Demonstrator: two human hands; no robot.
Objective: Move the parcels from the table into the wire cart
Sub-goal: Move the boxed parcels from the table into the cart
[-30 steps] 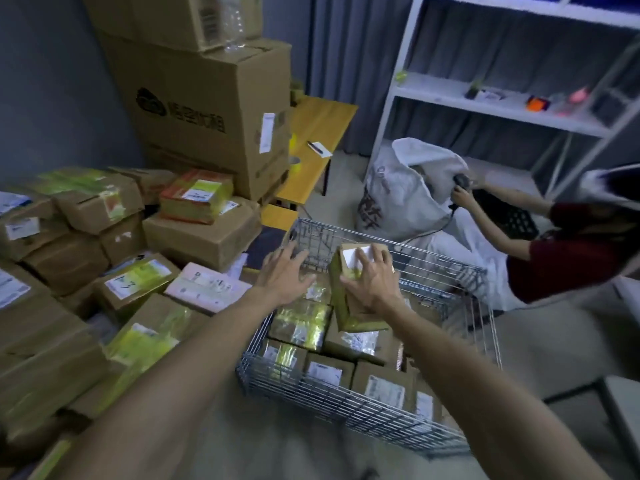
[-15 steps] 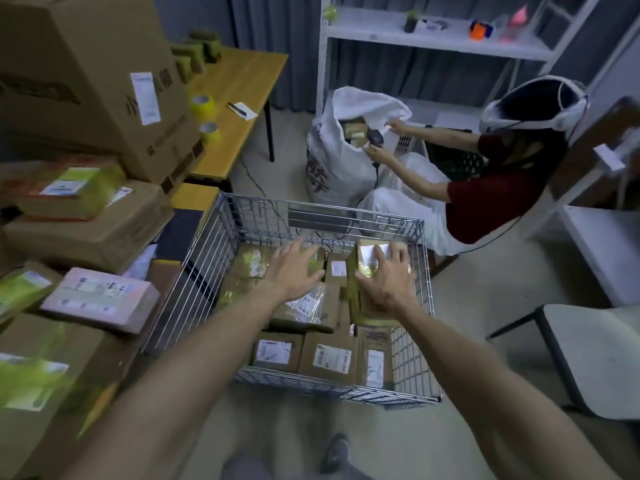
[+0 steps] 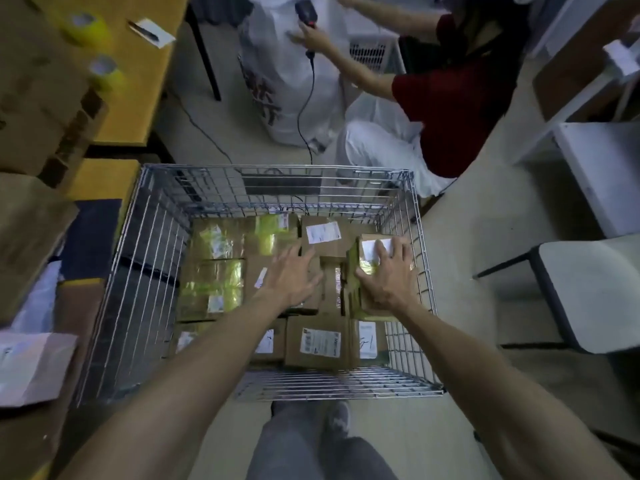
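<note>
head view: over the wire cart, the right grip clasps a small brown parcel with yellow tape and a white label. its fingers are spread across the top and its thumb lies against the left side. the parcel sits inside the cart against the right wall, standing higher than the boxes around it. the left grip is spread wide, holding nothing, above the labelled cartons and yellow-taped packages that cover the cart floor. whether it touches them cannot be told. to the left, more parcels wait stacked on the counter, where two yellow tape rolls lie at the far end. beyond the cart, a second person in a red top crouches beside a white sack, with a corded scanner in one hand. a white chair stands on the right.
</note>
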